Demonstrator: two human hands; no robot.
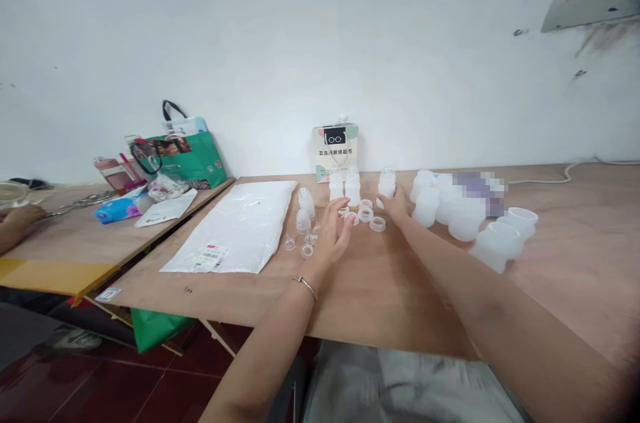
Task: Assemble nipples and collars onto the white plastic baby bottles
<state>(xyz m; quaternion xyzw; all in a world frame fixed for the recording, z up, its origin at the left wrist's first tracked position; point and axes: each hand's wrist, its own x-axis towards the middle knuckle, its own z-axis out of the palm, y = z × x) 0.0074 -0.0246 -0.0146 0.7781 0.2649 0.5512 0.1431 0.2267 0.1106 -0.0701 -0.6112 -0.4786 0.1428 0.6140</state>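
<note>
My right hand (397,205) grips the lower part of a small frosted baby bottle (387,184) with a clear domed cap, which stands upright on the table. My left hand (334,231) is open, thumb and fingers apart, beside several translucent screw rings (377,224); its fingers hide some of them. Two more capped bottles (353,187) stand side by side just beyond it. To its left are clear domed caps (303,220) and several small clear nipples (307,250). Right of my right hand, several frosted open bottles (467,219) stand in a group.
A white mailing bag (235,223) lies flat on the left of the wooden table (390,303). Against the wall stands a paper bag (336,153). The neighbouring table holds a green bag (200,160) and a tissue pack (121,207); another person's hand (23,218) rests there.
</note>
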